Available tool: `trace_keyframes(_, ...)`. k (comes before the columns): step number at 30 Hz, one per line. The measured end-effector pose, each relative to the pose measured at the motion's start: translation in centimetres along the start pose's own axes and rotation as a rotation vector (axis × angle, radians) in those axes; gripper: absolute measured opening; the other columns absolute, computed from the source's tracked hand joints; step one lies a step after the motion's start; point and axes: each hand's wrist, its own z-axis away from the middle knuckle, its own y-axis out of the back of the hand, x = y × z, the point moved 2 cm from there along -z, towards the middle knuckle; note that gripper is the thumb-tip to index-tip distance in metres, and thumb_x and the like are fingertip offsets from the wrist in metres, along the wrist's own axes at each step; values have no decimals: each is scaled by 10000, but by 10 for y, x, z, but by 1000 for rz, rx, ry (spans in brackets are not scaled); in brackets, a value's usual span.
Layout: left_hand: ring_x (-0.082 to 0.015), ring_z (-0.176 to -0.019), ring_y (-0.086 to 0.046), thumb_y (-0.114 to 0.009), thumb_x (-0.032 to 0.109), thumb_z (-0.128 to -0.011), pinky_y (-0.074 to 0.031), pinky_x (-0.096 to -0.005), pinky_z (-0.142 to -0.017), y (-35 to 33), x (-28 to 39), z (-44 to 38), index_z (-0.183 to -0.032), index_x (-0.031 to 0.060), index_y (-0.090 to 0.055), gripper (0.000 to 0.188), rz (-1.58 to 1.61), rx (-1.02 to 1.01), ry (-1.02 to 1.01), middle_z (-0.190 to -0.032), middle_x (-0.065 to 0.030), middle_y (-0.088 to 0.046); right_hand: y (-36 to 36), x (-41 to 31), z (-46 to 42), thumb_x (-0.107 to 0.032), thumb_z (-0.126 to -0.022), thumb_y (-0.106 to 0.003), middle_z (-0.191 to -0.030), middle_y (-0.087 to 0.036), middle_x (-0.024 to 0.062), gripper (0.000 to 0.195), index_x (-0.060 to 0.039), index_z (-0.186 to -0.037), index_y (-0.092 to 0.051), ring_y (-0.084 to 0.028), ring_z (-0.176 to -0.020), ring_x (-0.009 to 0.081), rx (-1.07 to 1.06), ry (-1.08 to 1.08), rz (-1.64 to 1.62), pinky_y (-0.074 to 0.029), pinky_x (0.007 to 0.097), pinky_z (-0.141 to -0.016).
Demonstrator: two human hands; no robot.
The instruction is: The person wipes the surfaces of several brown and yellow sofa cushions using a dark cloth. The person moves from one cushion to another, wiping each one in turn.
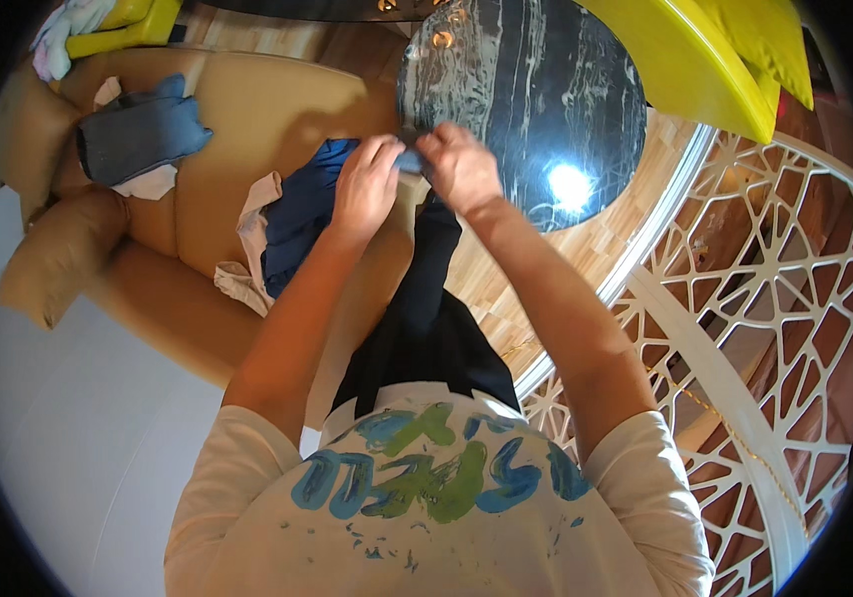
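Observation:
Between my two hands is a dark grey cloth (411, 160), small in what shows of it. My left hand (367, 183) pinches its left end with bent fingers. My right hand (462, 168) grips the other end, beside the edge of a round black marble table (523, 97). Just left of my left hand, a crumpled navy garment (299, 216) lies on a tan sofa (247, 112), with a pale pink garment (251, 231) partly under it. My fingers hide much of the held cloth.
Folded dark blue-grey clothes (143, 130) rest farther left on the sofa, near a tan cushion (61, 254). A yellow chair (695, 60) stands beyond the table at upper right. A white lattice screen (770, 261) runs along my right side.

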Motion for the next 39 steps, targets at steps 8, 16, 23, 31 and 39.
trace_keyframes(8,-371,-997,-595,-648,3,-780,-523,-466,-838,-101,-8,-16,-977,60,-682,208,-40,1,56,-1033,-119,-595,-47,72,5,-91,-860,-603,-1158,-633,85,285,-145,-1123,-699,-625,-1094,328,63,-69,12,-560,433,-892)
trace_keyframes(16,-349,-982,-627,-652,5,-771,-535,-475,-779,-98,16,24,-946,74,-647,188,29,-267,218,-969,-111,-572,-41,60,70,19,-783,-670,-1165,-615,105,429,-149,-1177,-695,-640,-1078,370,-185,-261,-197,-573,460,-892)
trace_keyframes(23,-383,-1148,-639,-649,10,-842,-547,-448,-947,-69,-55,-86,-1238,59,-680,401,-58,105,83,-1311,-148,-641,-18,64,-91,-37,-860,-603,-1219,-615,85,397,-186,-1206,-727,-597,-1177,316,70,23,-56,-523,417,-987)
trace_keyframes(31,-380,-1162,-656,-669,29,-848,-557,-434,-965,-98,-27,2,-1308,89,-680,463,-160,-45,368,-1412,-163,-604,-65,69,-19,-29,-793,-662,-1216,-605,32,513,-216,-1269,-694,-589,-1094,291,-24,135,-24,-510,429,-917)
trace_keyframes(39,-373,-1125,-672,-675,-20,-822,-561,-435,-952,-71,-36,-65,-1312,78,-671,499,-170,-19,217,-1367,-151,-643,-30,88,-79,-86,-876,-615,-1170,-621,51,358,-171,-1210,-708,-616,-1072,294,8,201,-82,-547,406,-891)
